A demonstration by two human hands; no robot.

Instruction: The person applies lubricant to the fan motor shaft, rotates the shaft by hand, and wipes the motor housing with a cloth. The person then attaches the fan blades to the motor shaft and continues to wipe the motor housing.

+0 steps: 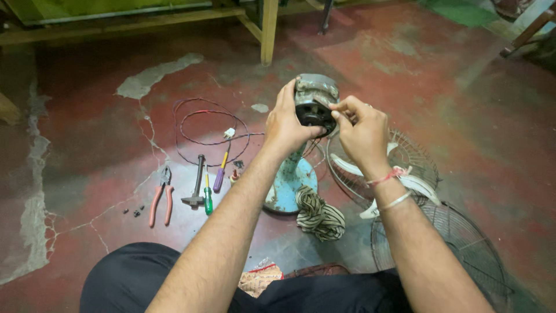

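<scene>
Gripping fan motor (315, 101) (between both hands' fingers (347, 107))

repair workshop, floor tools (200, 185), fan grilles (440, 249)

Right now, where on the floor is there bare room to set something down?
Bare floor lies left of the wire loop and beyond the pliers. It is crowded around the fan base: screwdrivers, hammer, cloth and grilles.

The fan motor (315, 101) is grey with a black core, on a pale blue stand (291, 184). The pliers (161, 200) have orange-pink handles; the screwdrivers are purple (219, 175) and green (208, 199). The cord bundle (318, 215) is striped black and cream on a red floor (405, 64).
</scene>
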